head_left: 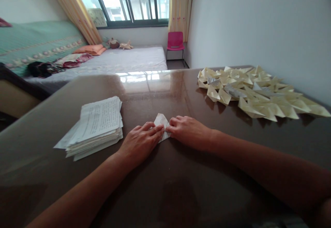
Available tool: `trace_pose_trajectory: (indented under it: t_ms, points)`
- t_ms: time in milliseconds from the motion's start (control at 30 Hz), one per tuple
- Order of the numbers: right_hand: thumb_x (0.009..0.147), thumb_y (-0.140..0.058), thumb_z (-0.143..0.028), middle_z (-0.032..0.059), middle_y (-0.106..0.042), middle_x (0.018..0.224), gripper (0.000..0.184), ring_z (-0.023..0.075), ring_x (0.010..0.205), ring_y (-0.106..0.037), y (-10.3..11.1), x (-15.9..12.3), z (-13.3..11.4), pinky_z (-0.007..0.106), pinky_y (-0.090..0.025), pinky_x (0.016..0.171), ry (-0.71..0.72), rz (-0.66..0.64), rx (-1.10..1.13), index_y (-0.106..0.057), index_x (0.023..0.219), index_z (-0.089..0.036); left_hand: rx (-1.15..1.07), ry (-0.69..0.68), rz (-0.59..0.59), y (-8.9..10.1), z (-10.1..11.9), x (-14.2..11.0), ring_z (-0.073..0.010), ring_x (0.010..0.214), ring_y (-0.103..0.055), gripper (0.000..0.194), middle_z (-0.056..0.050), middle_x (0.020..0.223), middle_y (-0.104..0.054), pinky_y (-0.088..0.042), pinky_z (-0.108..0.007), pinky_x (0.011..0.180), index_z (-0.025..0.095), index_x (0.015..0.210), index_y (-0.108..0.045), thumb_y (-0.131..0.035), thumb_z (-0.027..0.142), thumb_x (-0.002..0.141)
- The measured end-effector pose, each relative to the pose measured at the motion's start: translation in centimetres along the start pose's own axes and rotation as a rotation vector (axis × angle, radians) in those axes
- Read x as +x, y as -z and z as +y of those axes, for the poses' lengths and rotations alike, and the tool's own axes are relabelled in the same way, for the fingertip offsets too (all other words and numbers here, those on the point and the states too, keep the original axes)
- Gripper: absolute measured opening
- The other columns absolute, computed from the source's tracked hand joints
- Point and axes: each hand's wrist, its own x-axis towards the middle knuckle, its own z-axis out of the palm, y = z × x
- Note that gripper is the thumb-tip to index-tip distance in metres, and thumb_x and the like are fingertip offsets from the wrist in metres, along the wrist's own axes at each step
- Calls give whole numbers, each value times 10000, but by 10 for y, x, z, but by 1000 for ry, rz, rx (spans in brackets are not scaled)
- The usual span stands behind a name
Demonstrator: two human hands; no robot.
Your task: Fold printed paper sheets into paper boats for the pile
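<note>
ok so way beyond the small folded paper (160, 118), off to its left, you've got a bed (129, 58). nearer, left of that paper and well apart from it, sits your paper stack (100, 119). print shows on the top sheet, and the edges are kinda messy, with a few sheets poking out.

next along is your left hand (141, 141), on the left side of the folded paper. fingers are close together, laid over the paper and keeping it down on the brown table (157, 95). can't tell if your thumb is pinching anything under there.

the folded paper itself lies right between your hands, pointy end aimed away from you. your right hand (190, 131) is at its right edge, narrow, fingers curled in with the tips at the paper. whether it's really gripping, i can't tell from this angle.

well to the right of the folded paper, and a bit beyond it, there's a big spread of pointy folded pieces (258, 95), mostly cream, with a few greyish ones mixed in.

imo you're mid-fold, lining up or pressing a crease. next move calls for a steady left hand and a firm, neat press along that edge from the right.
</note>
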Motion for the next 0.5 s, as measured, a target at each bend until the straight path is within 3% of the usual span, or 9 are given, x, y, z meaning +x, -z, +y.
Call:
trace_pose_trajectory:
  t_ms: [167,300,500]
  points:
    - [895,-454,-128,166,-595,1064,269,273,938,-516,-6,-14,-29,427,-417,763,34,30,-252,-638,1087,-92,31,4,5,-2,2,-2,-234,1129,-536,314,-5,1289,-613,-483,-344,786,275,1230,-594,-476,285,939]
    - [871,-471,-123,198,-583,1116,266,292,954,-502,-10,-16,-42,430,-423,722,-33,-27,-319,-673,1040,-89,12,11,33,-3,2,-2,-225,1126,-532,318,-18,1284,-613,-488,-333,786,286,1234,-592,-489,288,933]
    - [836,-468,-93,223,-606,971,265,299,868,-511,-13,-17,-55,421,-411,656,-146,-60,-416,-688,973,-40,25,13,14,-2,2,-2,-228,1138,-521,317,-2,1303,-601,-487,-335,785,295,1239,-580,-473,288,941]
